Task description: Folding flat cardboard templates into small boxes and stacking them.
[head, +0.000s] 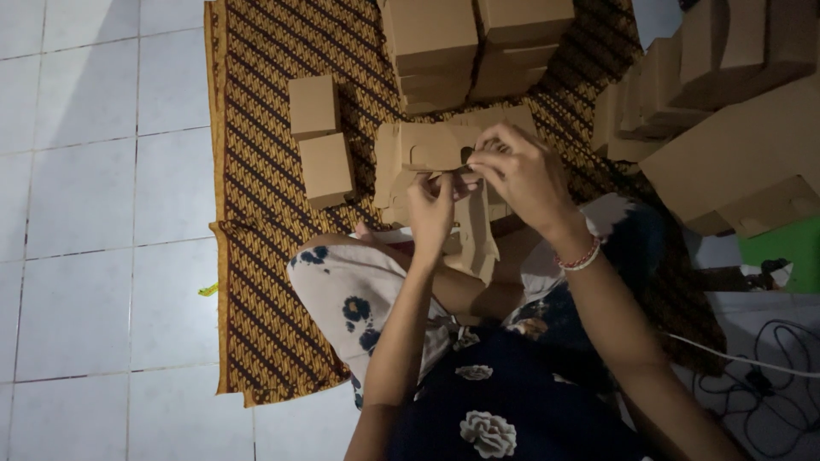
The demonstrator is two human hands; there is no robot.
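I hold a flat, partly folded brown cardboard box blank (431, 147) above my lap. My left hand (430, 209) grips its lower edge with thumb and fingers pinched. My right hand (523, 173) pinches the blank's right side near a tab. A long flap of the blank (477, 230) hangs down between my hands. I sit cross-legged on a patterned brown mat (265, 196).
Two small finished cardboard boxes (319, 141) lie on the mat to the left. Stacks of boxes (474, 47) stand beyond my hands, and more cardboard (726, 128) piles at the right. A green box (786, 248) and cables (769, 376) lie right. White tiled floor (94, 213) is left.
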